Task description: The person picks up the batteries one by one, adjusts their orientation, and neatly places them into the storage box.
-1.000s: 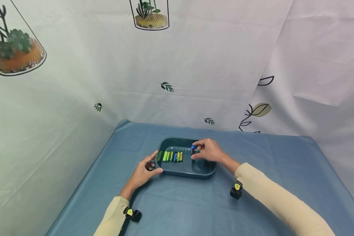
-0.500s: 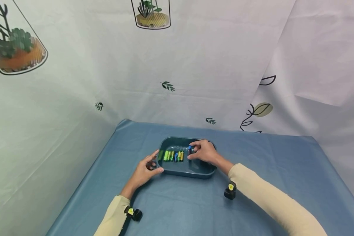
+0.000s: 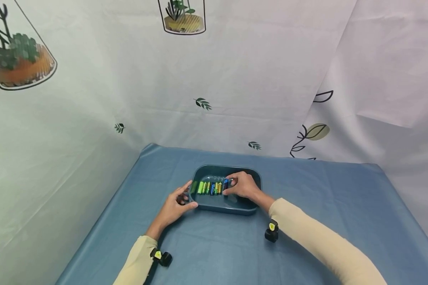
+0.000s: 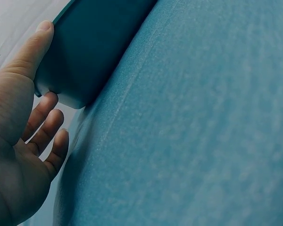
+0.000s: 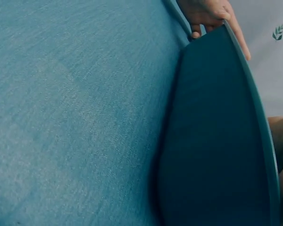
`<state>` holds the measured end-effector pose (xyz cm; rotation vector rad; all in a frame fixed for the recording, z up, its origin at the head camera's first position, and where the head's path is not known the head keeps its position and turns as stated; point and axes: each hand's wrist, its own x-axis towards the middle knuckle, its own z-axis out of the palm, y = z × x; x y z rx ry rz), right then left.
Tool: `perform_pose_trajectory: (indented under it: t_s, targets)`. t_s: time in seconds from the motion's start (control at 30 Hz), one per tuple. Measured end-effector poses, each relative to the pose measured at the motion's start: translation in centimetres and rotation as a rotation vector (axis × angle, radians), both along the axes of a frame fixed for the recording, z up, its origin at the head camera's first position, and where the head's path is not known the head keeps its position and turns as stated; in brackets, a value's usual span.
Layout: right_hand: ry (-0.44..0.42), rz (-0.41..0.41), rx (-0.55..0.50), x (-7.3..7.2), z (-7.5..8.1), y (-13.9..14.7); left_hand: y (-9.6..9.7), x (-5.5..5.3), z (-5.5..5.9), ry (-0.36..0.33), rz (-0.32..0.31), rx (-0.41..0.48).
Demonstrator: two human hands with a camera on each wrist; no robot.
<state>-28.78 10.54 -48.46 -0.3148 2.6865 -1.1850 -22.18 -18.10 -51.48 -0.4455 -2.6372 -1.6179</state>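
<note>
A dark teal tray [image 3: 228,210] stands on the blue cloth, its side wall filling much of the right wrist view. My left hand [image 3: 172,209] holds it by the left end, thumb against the wall and one finger beneath the rim. Inside, a row of several batteries [image 3: 209,188] in green, yellow and blue lies side by side toward the left. Between thumb and fingertips, my right hand [image 3: 244,185] pinches a dark battery with a blue end [image 3: 226,184], right at the row's right end. In the right wrist view, the tray wall hides the batteries.
Blue cloth [image 3: 214,245] covers the table, with its far edge behind the tray. White sheets [image 3: 271,79] printed with plants hang at the back and sides. A small black camera [image 3: 272,231] sits on the right wrist and another camera [image 3: 162,258] on the left.
My right hand has moved left inside the tray, bringing the pinched battery from apart to the right end of the row. The left hand and tray have stayed put.
</note>
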Motion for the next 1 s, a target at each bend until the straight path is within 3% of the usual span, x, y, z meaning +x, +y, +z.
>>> perform_pose_trajectory:
  t_s: [0.13,0.27,1.0]
  targets:
    - [0.000,-0.010,0.013,0.1,-0.3,-0.3,-0.4,-0.6,-1.5,-0.006,0.017,-0.001]
    - [-0.009,-0.019,0.021,0.1,-0.6,-0.6,-0.7,-0.8,-2.1,-0.002,0.015,0.008]
    - [-0.026,-0.031,0.020,0.0,-0.9,-1.4,-0.8,-0.9,-1.9,0.008,0.002,0.008]
